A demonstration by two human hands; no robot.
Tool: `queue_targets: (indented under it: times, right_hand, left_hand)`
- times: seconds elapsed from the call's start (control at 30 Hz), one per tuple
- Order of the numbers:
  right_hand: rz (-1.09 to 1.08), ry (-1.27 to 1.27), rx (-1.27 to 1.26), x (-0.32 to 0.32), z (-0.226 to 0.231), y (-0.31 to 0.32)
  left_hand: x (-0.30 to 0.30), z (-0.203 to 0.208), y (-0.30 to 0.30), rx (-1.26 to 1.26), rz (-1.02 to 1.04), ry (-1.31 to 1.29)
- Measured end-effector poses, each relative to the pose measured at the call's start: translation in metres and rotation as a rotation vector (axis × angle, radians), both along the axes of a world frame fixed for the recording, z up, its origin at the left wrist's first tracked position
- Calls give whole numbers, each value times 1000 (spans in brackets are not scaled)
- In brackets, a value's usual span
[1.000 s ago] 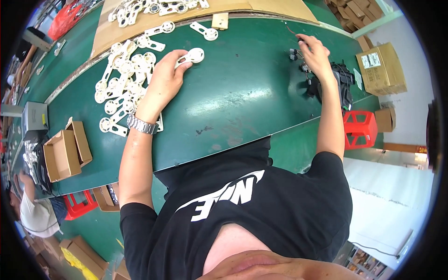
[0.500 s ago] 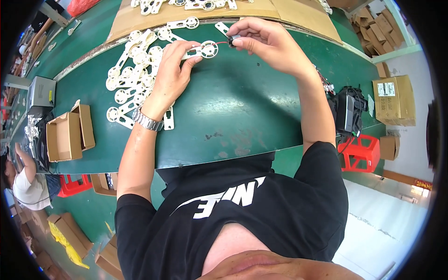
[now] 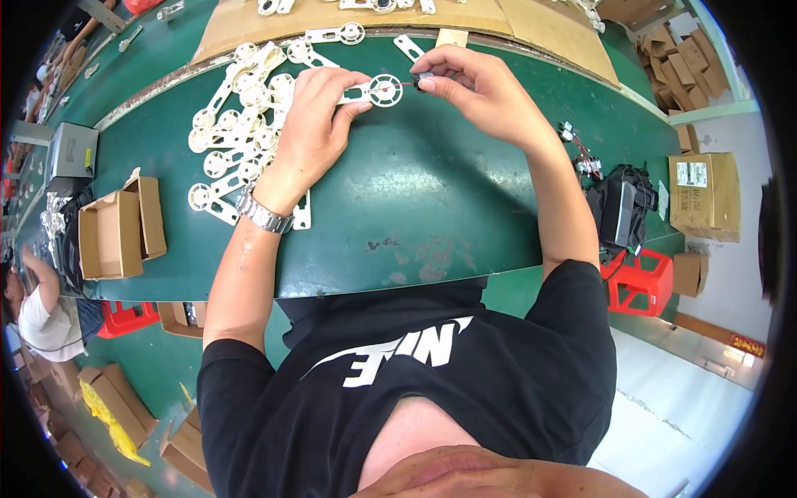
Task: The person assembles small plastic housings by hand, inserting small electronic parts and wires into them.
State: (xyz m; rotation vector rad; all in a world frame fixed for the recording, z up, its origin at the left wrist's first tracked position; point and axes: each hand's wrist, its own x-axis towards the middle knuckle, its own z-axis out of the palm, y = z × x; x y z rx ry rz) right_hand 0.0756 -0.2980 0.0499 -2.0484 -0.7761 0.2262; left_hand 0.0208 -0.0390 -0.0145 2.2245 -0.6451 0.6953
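Note:
My left hand [image 3: 320,116] grips a white plastic bracket [image 3: 385,90] with a spoked ring at its right end. Between thumb and fingertips, my right hand [image 3: 481,87] pinches a small black part [image 3: 422,81], just right of that ring. A thin red wire [image 3: 405,84] runs from the black part to the ring's middle. Left of and beneath my left hand, a pile of similar white brackets [image 3: 249,91] lies on the green table [image 3: 398,199]. One more loose white bracket [image 3: 408,47] lies behind, close to my right fingertips.
Cardboard [image 3: 548,51] with more white parts spans the back. Open brown boxes [image 3: 112,236] stand at left. At right are small wired parts [image 3: 588,166], a black bag [image 3: 624,203], a red stool [image 3: 641,282] and a carton [image 3: 704,197]. Another person [image 3: 51,319] sits far left.
Both hands, with the bracket and black part, appear slightly lower and further right in the picture. The whole view has shifted a little. Both grips stay the same.

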Motion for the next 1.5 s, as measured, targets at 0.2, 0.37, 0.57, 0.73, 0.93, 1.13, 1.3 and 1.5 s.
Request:
queue_targets:
  times: [0.2, 0.37, 0.57, 0.73, 0.93, 1.13, 1.3, 1.5]
  right_hand:
    - [-43, -98, 47, -8, -6, 14]
    - [32, -430, 36, -11, -27, 32]
    - [-7, -618, -223, -23, -26, 35]
    - [-26, -745, -294, -23, -32, 35]
    - [-23, -1033, -410, -22, -34, 44]
    - [-32, -1022, -502, -20, -40, 44]
    - [42, -850, -410, -23, -35, 46]
    - [78, -824, -365, -20, -41, 43]
  left_hand:
    - [-2, -2, -1, 36, 20, -32]
    - [-5, -1, -6, 53, 32, -51]
    - [-7, -3, -6, 126, 102, -109]
    - [-9, -2, -9, 198, 126, -153]
    - [-9, -8, -8, 221, 132, -137]
    - [-10, -8, -9, 235, 151, -149]
    - [-10, -9, -7, 210, 135, -110]
    - [-10, -8, -9, 245, 122, -111]
